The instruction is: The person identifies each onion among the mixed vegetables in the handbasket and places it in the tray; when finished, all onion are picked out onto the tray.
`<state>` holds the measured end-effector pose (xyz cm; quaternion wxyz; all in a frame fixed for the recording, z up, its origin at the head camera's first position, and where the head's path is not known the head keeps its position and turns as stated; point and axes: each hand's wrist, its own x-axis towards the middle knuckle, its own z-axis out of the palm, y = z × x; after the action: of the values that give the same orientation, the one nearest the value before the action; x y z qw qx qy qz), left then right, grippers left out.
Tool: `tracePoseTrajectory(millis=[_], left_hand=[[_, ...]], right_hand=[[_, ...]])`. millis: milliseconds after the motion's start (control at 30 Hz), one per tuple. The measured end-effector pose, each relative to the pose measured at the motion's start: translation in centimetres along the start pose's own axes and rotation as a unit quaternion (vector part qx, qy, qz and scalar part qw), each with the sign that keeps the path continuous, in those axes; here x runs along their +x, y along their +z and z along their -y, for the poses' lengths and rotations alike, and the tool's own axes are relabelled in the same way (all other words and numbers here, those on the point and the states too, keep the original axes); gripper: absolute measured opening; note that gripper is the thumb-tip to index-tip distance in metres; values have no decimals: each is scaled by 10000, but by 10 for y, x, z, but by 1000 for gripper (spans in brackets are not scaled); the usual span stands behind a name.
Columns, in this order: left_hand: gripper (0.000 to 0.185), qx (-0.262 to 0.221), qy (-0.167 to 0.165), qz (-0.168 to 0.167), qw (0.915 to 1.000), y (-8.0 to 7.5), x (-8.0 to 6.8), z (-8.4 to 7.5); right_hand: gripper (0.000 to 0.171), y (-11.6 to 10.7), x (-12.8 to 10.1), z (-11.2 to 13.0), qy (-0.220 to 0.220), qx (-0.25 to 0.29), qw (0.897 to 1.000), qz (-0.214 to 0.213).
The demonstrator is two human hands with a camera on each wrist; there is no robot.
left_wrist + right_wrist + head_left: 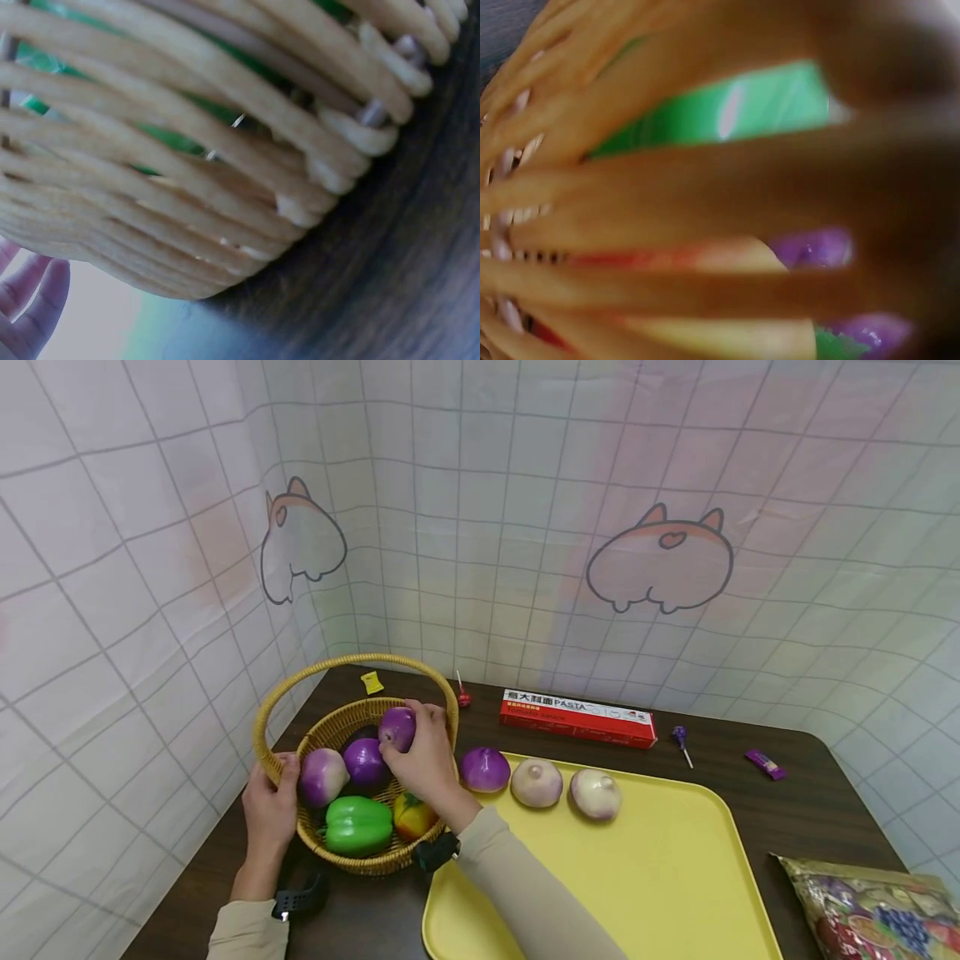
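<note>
We log one wicker basket (352, 860) at the dark table's (750, 768) left end. Only the head view shows both hands: our right hand (427, 760) curls its fingers around a glossy purple onion (397, 727) above the basket; our left hand (272, 806) grips the rim. The left wrist view shows the basket's weave (187, 187) up close, green behind; the right wrist view is blurred. The onion is round, purple, shiny. A red box (576, 717) reads "PASTA".
</note>
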<state>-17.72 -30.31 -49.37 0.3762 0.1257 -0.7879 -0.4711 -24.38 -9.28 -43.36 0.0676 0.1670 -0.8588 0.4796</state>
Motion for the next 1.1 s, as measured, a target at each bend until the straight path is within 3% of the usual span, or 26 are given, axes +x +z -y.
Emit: tracePoseTrajectory(millis=[233,500,733,1100], left_hand=[[29,-54,-5,19,10000,0,0,2],[29,-53,-25,26,10000,1,0,3],[30,-3,-44,67,10000,1,-1,3],[30,-8,-11,6,10000,0,-1,1]], right_hand=[[70,2,-1,-4,124,-80,9998,155],[59,3,-2,-10,255,-98,9987,437],[63,0,-7,-12,231,-91,9972,701],[65,-21,-29,-12,-31,535,9961,708]])
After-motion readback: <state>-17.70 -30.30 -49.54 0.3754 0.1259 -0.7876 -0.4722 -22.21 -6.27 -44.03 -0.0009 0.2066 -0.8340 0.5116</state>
